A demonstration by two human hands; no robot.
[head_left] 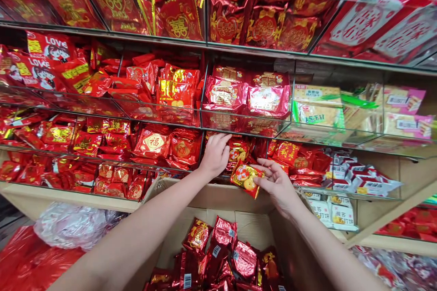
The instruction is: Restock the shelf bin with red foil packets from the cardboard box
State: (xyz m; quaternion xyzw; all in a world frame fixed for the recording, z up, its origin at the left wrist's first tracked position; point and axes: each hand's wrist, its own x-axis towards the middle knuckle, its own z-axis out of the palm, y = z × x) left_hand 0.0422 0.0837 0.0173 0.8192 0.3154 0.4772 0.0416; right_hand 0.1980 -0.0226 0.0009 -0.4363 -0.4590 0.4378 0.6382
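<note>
My right hand (276, 184) pinches a small red and gold snack packet (246, 178) by its right edge, just above the far rim of a cardboard box (211, 196). My left hand (215, 154) reaches into a lower shelf compartment, its fingertips among the packets there; what they touch, if anything, is hidden. Similar red packets (237, 150) sit in that compartment between my hands. Inside the box lies a loose heap of shiny red packets (244, 257), some with barcodes facing up.
Clear-fronted shelves (246, 122) hold rows of red packets above and to the left. Pale cracker packs (317, 104) and white packets (358, 175) fill compartments on the right. A clear plastic bag (71, 225) and red plastic (34, 259) lie at lower left.
</note>
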